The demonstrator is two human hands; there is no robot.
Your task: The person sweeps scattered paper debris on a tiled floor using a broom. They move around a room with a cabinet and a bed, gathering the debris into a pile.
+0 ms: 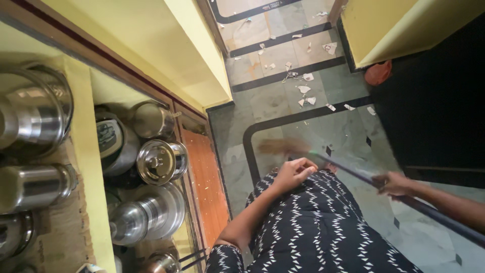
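Note:
My right hand point(394, 183) is closed around the dark handle of a broom point(353, 173), which slants from the lower right toward the floor ahead. Its brown bristle end point(281, 146) is blurred over the grey-green tiled floor point(283, 98). My left hand point(295, 172) rests with curled fingers on the black garment with a white zigzag pattern point(318, 227) that I wear; nothing shows inside it. White paper scraps point(304, 89) lie scattered on the tiles beyond the bristles.
At the left, shelves hold several steel pots and lidded vessels point(161, 161). A reddish wooden threshold point(209, 187) runs beside them. Yellow walls point(166, 45) flank a doorway. An orange object point(378, 73) sits by the dark area at the right.

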